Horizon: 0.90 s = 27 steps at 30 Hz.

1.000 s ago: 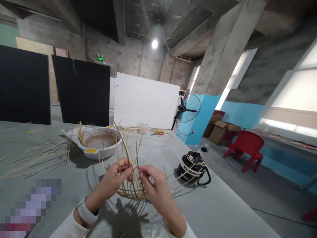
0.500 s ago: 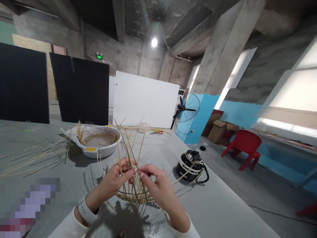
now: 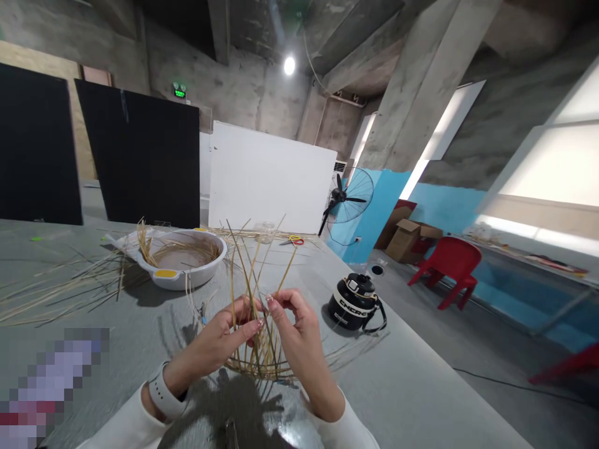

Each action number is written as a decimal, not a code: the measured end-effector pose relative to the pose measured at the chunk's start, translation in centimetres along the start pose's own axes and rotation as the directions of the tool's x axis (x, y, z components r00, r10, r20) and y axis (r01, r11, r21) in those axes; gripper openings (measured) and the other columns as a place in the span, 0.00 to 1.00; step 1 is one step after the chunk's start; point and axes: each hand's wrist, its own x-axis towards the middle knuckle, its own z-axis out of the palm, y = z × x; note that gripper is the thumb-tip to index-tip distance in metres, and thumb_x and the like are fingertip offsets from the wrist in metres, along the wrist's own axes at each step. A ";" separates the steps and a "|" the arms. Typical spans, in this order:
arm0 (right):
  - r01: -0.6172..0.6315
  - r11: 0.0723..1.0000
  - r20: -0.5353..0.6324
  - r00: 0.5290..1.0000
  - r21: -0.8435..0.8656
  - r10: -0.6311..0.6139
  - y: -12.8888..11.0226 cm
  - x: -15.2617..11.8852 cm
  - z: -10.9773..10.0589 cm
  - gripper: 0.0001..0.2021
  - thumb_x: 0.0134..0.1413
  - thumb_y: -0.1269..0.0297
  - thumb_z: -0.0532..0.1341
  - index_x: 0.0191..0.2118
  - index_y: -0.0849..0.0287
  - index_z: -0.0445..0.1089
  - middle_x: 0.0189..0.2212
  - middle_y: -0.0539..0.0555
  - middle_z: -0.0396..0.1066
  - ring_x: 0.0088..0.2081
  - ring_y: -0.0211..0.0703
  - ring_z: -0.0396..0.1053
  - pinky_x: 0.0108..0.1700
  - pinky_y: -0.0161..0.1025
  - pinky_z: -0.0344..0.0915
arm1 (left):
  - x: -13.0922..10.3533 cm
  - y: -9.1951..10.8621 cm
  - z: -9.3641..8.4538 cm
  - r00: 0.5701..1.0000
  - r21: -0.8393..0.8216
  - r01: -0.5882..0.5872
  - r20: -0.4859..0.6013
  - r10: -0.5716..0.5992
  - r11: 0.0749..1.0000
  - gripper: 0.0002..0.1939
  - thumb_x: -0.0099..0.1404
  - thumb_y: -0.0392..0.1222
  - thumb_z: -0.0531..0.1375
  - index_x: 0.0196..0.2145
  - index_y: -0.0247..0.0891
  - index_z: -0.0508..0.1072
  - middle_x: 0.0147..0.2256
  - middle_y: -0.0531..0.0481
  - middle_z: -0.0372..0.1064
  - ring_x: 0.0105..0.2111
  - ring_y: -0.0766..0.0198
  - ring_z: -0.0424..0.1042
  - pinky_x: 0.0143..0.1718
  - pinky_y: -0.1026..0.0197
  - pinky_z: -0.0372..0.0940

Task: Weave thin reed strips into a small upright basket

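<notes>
A half-woven basket [image 3: 262,365] of thin bamboo strips stands on the grey table in front of me, its loose strips fanning upward. My left hand [image 3: 229,330] is closed around upright strips on the basket's left side, thumb and fingers pinching them. Opposite it, my right hand [image 3: 294,327] pinches a thin strip between thumb and forefinger, a little higher than the left thumb. Both hands are above the woven rim, close together. Part of the basket's right side is hidden behind my right hand.
A white basin [image 3: 187,277] holding coiled strips stands back left, with loose strips [image 3: 70,287] spread beside it. To the right is a black jug [image 3: 350,302] with a strap. Scissors [image 3: 294,241] and a clear jar [image 3: 266,232] lie farther back. A pixelated patch covers the lower left.
My right hand has risen slightly and drawn apart from the left. The strip that crossed in front of the black jug no longer does. The view has shifted a little.
</notes>
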 end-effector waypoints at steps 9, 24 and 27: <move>-0.085 0.988 0.002 0.996 0.126 0.085 0.2 0.2 0.1 0.08 0.55 0.62 0.58 0.29 0.60 0.66 0.25 0.49 0.65 0.28 0.36 0.62 0.32 0.33 0.61 | 0.4 -0.9 -0.6 1.000 -0.018 -0.012 0.013 0.012 1.000 0.09 0.65 0.46 0.55 0.38 0.38 0.66 0.31 0.53 0.61 0.31 0.67 0.62 0.37 0.62 0.60; -0.114 0.972 0.008 0.993 0.206 0.115 0.8 0.1 0.3 0.07 0.56 0.61 0.57 0.31 0.60 0.66 0.25 0.49 0.65 0.27 0.36 0.63 0.30 0.33 0.63 | 0.7 -1.1 -0.9 0.998 -0.061 -0.046 -0.035 0.044 0.997 0.08 0.65 0.44 0.55 0.38 0.38 0.68 0.36 0.49 0.68 0.39 0.62 0.67 0.44 0.59 0.61; -0.144 0.967 -0.046 0.986 0.209 0.157 0.4 0.3 0.0 0.09 0.55 0.60 0.59 0.30 0.60 0.66 0.24 0.49 0.65 0.24 0.35 0.63 0.27 0.32 0.63 | 0.7 -1.1 -1.1 0.994 -0.180 0.001 -0.105 -0.020 0.984 0.09 0.63 0.45 0.57 0.37 0.37 0.67 0.36 0.49 0.70 0.37 0.63 0.69 0.42 0.58 0.63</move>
